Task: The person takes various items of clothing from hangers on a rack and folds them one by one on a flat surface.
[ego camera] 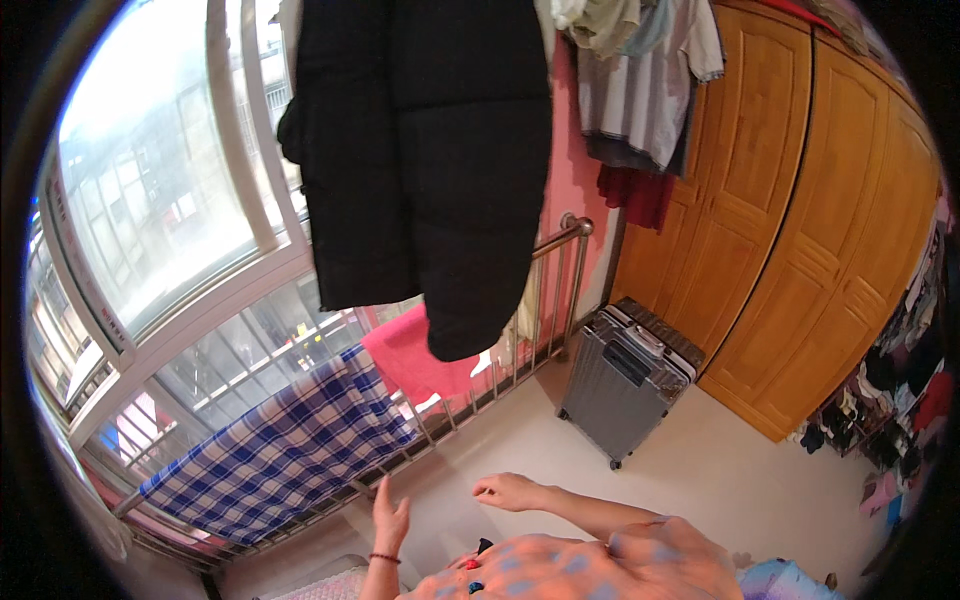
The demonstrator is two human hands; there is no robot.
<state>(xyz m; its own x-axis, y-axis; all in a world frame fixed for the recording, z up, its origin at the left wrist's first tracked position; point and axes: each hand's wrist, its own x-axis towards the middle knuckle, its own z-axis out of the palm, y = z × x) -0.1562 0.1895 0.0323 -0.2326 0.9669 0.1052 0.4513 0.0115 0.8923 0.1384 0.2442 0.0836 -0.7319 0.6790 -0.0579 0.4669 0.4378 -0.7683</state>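
My left hand (390, 519), with a beaded bracelet at the wrist, is raised with thumb and fingers apart and holds nothing. My right hand (508, 492) is held out over the floor with its fingers curled; nothing shows in it. Ahead of both hands a long black padded garment (420, 165) hangs down from above the picture. A blue-and-white checked cloth (285, 450) is draped over the metal railing (559, 244) nearest my left hand. Beside it a pink towel (420, 352) hangs on the same railing, partly behind the black garment.
A grey hard-shell suitcase (622, 390) stands on the pale floor (675, 465) before a wooden wardrobe (757, 187). Striped clothing (634, 105) hangs by the pink wall (570, 165). Windows (157, 172) line the left. Heaped clothes (885, 397) lie at the far right.
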